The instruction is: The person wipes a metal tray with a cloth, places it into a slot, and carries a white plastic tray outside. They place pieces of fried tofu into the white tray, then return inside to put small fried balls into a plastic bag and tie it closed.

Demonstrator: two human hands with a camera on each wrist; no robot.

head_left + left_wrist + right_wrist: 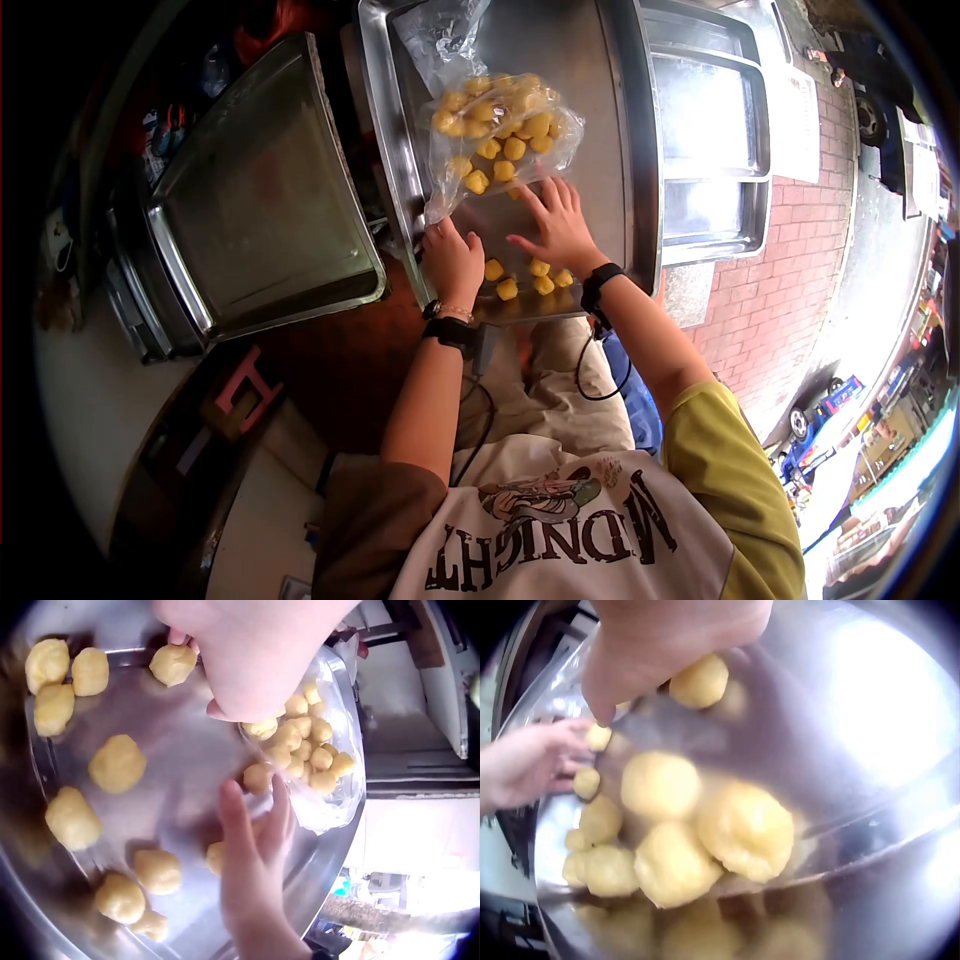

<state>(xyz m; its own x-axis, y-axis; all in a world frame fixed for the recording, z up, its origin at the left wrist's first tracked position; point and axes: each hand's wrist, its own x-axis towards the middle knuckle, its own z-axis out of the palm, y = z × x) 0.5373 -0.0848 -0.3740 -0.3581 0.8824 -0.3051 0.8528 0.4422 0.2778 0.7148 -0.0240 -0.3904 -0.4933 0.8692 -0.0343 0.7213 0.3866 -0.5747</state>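
A clear plastic bag (560,135) full of yellow dough balls (515,149) lies in a deep metal tray (600,215), its mouth toward the person. My left hand (453,263) grips the bag at the left corner of its mouth, fingers curled and partly hidden. Spread and fairly straight, the fingers of my right hand (562,230) reach to the right side of the mouth, close to the balls there. Several loose balls (118,763) sit on the tray floor between the hands and the near wall. In the right wrist view, some loose balls (746,831) cluster along that wall.
Another metal tray (270,190) stands to the left, with more trays beneath it. On the right are shiny metal trays (710,120) beside a red brick pavement (745,240). Empty plastic film (440,40) lies at the far end of the work tray. Cables hang from both wrists.
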